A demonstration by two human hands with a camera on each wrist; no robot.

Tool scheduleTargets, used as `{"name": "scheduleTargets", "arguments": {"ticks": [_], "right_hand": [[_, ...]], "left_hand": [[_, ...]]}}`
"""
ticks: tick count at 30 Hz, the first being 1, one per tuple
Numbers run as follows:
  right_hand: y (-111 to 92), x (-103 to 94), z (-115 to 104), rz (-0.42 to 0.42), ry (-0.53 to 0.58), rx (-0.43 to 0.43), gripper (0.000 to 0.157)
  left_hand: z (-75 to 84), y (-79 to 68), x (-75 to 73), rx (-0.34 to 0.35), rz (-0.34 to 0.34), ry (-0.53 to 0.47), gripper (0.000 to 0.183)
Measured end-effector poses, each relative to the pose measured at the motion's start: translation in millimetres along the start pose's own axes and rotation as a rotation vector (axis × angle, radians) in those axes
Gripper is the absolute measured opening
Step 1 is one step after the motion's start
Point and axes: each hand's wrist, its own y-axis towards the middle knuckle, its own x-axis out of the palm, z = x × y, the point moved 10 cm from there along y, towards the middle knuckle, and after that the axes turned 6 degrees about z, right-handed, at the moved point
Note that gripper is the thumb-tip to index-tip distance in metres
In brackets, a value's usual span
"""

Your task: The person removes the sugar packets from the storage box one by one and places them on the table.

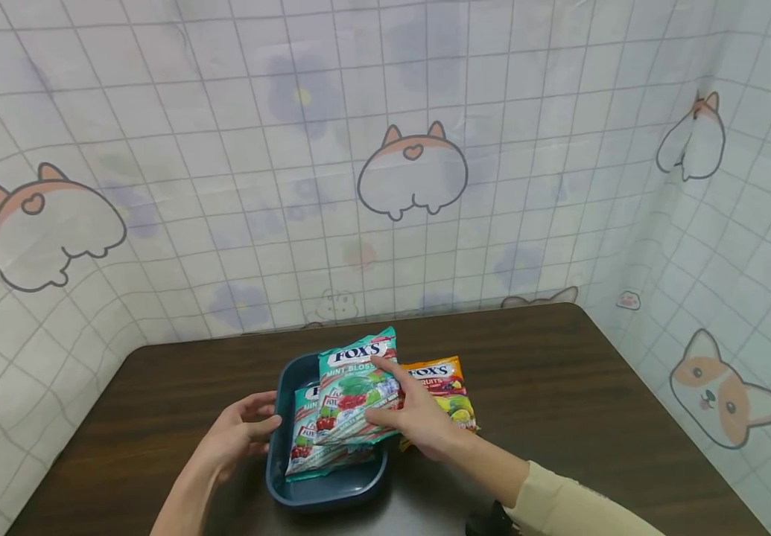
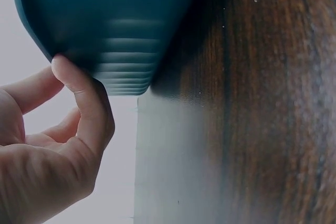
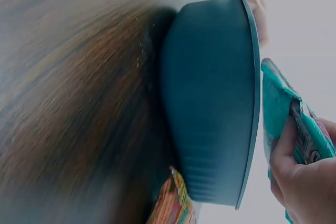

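Note:
My right hand (image 1: 425, 420) grips a teal Fox's candy bag (image 1: 356, 383), with the thumb and fingers on its right side. The bag is tilted over the dark blue basin (image 1: 338, 495), and in the right wrist view it is above the basin's rim. Inside the basin lies another teal Fox's candy bag (image 1: 301, 447), partly covered by the held one. At the basin's left side, my left hand (image 1: 234, 432) touches the rim with loosely bent fingers. An orange Fox's fruit candy bag (image 1: 455, 394) lies right of the basin, partly behind my right hand.
The basin stands on a dark wood-grain table (image 1: 539, 372). A black object (image 1: 489, 521) shows at the bottom edge by my right sleeve (image 1: 559, 499). Behind the table hangs a white checked cloth (image 1: 318, 246) with dog drawings.

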Motion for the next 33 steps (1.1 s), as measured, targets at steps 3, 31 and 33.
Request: {"name": "scheduleTargets", "arguments": {"ticks": [3, 31, 33], "right_hand": [[-2.7, -6.6, -1.6, -0.002, 0.005, -0.001, 0.076], [-14.4, -79.8, -2.3, -0.032, 0.069, 0.011, 0.080], [-15.9, -86.6, -2.3, -0.032, 0.081, 0.010, 0.080]], "left_hand": [[-0.6, -0.5, 0.0, 0.000, -0.001, 0.001, 0.051], [1.3, -0.4, -1.2, -0.001, 0.005, -0.012, 0.049], [1.0, -0.4, -1.7, -0.004, 0.007, -0.012, 0.048]]}}
